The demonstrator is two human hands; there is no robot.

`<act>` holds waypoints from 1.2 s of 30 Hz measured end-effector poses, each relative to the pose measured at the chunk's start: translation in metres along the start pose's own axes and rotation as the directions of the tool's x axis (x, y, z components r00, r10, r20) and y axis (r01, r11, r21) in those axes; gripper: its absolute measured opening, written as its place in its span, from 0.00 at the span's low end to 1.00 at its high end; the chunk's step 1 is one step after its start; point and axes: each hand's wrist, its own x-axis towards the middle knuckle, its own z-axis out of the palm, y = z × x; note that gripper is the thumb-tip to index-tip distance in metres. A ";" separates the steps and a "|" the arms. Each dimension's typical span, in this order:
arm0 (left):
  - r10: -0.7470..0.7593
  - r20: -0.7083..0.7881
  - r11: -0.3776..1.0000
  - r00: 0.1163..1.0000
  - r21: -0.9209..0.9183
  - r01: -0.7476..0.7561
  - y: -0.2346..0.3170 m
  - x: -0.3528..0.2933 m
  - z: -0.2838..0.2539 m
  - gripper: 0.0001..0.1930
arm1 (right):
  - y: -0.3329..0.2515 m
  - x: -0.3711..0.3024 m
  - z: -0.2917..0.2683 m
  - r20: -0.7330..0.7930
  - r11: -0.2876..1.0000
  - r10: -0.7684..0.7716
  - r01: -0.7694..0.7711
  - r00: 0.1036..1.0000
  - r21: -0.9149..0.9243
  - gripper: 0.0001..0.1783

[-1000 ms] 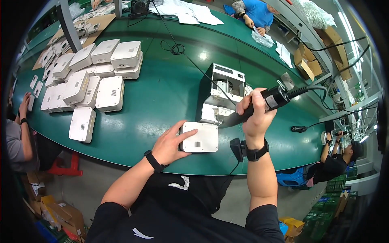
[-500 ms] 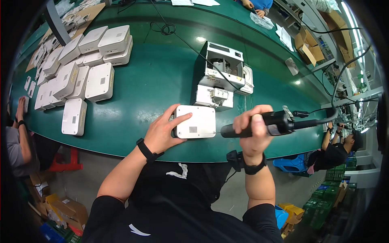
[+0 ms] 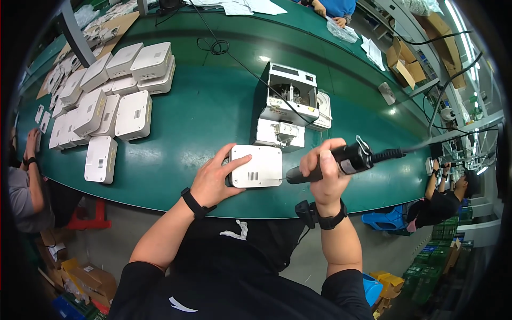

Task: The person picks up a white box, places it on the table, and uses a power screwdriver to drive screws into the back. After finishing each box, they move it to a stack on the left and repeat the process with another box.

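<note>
A flat white plastic box with rounded corners, a small vent grille and corner holes lies on the green table in front of me. My left hand grips its left side, index finger stretched over the top and thumb along the near edge. In my right hand, fingers are wrapped round a black corded electric screwdriver, held nearly level. Its thin bit points left and reaches the box's near right corner; whether it sits in a hole I cannot tell. Just beyond stands a screw feeder machine.
Many similar white boxes are piled at the left. A black cable crosses the table to the feeder, beside another white part. Co-workers sit at the left, right and far side. Open cartons stand at the far right.
The screwdriver has shifted slightly left and its rear end has tipped, with its cord swinging. The bit stays by the same corner. My left hand keeps its grip on the box.
</note>
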 end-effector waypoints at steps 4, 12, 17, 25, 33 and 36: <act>-0.022 0.019 1.000 1.000 0.011 0.022 0.001 -0.001 -0.001 0.39 | -0.018 0.033 0.008 0.011 0.998 -0.049 0.049 0.999 0.038 0.08; 0.021 0.031 1.000 0.999 0.021 -0.022 0.001 0.006 0.007 0.40 | -0.002 0.073 0.022 -0.038 0.993 -0.111 0.110 0.993 -0.046 0.09; 0.034 0.010 0.999 0.999 0.011 -0.034 -0.002 0.004 0.007 0.39 | -0.012 0.040 0.021 0.033 1.000 0.000 -0.001 0.999 0.028 0.11; 0.024 0.022 1.000 0.999 0.001 -0.024 -0.003 0.008 0.008 0.39 | -0.025 -0.003 0.025 0.147 0.995 0.026 -0.039 0.989 0.088 0.16; -0.012 0.066 0.999 0.998 -0.045 0.015 -0.001 0.010 0.007 0.39 | -0.009 -0.020 0.025 0.197 0.994 0.056 -0.072 0.979 0.078 0.18; 0.019 0.054 0.998 0.998 -0.064 -0.015 -0.005 0.010 0.008 0.39 | -0.006 -0.024 0.028 0.217 0.995 0.046 -0.063 0.975 0.072 0.19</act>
